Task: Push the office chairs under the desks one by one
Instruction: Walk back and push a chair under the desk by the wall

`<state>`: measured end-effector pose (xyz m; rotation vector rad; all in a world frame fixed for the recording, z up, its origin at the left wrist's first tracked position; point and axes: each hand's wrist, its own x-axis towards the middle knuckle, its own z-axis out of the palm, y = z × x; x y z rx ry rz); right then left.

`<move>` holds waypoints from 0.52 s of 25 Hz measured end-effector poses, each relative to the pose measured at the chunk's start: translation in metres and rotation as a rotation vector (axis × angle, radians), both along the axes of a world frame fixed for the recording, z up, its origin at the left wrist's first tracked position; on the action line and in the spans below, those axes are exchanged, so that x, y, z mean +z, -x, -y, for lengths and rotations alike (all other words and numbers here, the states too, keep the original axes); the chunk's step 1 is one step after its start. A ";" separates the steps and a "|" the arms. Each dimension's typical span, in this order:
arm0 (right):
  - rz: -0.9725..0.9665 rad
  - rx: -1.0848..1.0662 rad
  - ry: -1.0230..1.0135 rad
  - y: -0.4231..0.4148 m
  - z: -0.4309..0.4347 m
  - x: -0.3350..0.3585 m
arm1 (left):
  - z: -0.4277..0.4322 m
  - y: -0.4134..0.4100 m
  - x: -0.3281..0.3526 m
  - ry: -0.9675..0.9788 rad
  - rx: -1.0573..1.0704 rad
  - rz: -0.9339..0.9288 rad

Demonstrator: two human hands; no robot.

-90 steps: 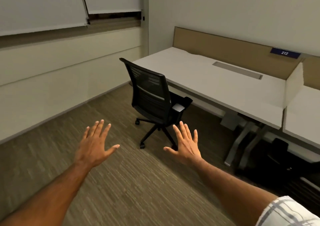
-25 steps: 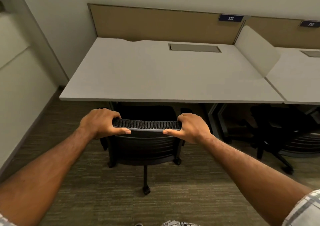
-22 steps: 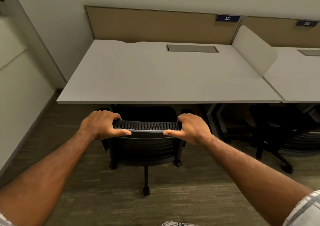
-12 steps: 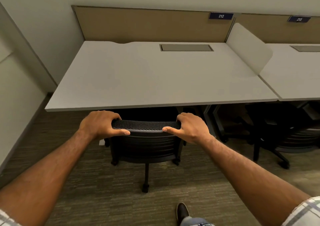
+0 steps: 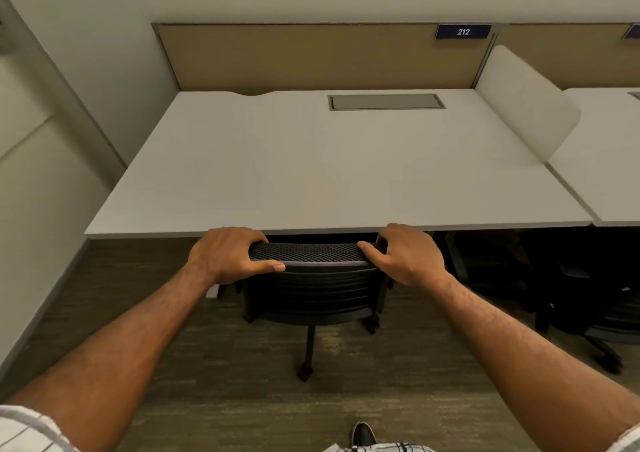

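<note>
— Carpet, grey-brown; pale wall behind. Entered. Landmark?
— Desk, white top. Plate 212 above its far right corner; grey hatch set in its top near the back.
— Task item?
— Office chair, black mesh back. Seat hidden under the desk. Top of the backrest at the desk's near edge. One caster leg sticks out on my side of the desk.
— Hands?
— Left hand: fingers curled over the backrest's top rail at its left end, thumb along the near face. Right hand: likewise at the right end. Both grip the chair. My knuckles sit at the desk's near edge; whether they touch it, I cannot tell.
— Status?
— By my reckoning, this chair is as good as in, with little travel left. Remaining: a last nudge if any, then let go.
— Other stock?
— Second chair, right of the desk, in shadow beneath the neighbouring desk; it looks tucked already. Further chairs beyond that: out of view, so not counted.
</note>
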<state>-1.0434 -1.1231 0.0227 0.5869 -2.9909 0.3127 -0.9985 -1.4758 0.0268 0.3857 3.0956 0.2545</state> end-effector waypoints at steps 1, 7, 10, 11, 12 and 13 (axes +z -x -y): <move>0.005 0.002 0.000 0.009 -0.007 0.000 | -0.009 0.006 0.000 0.002 0.002 -0.007; 0.010 -0.009 -0.020 0.050 -0.035 -0.001 | -0.042 0.037 -0.001 0.003 0.058 -0.037; 0.006 -0.021 -0.038 0.065 -0.044 -0.001 | -0.053 0.051 -0.001 -0.012 0.080 -0.027; 0.007 -0.022 -0.042 0.071 -0.047 -0.001 | -0.057 0.055 -0.001 -0.019 0.082 -0.026; 0.010 -0.017 -0.045 0.075 -0.051 -0.003 | -0.061 0.059 -0.001 -0.022 0.086 -0.026; 0.009 -0.006 -0.044 0.078 -0.054 -0.005 | -0.063 0.062 -0.001 -0.020 0.089 -0.025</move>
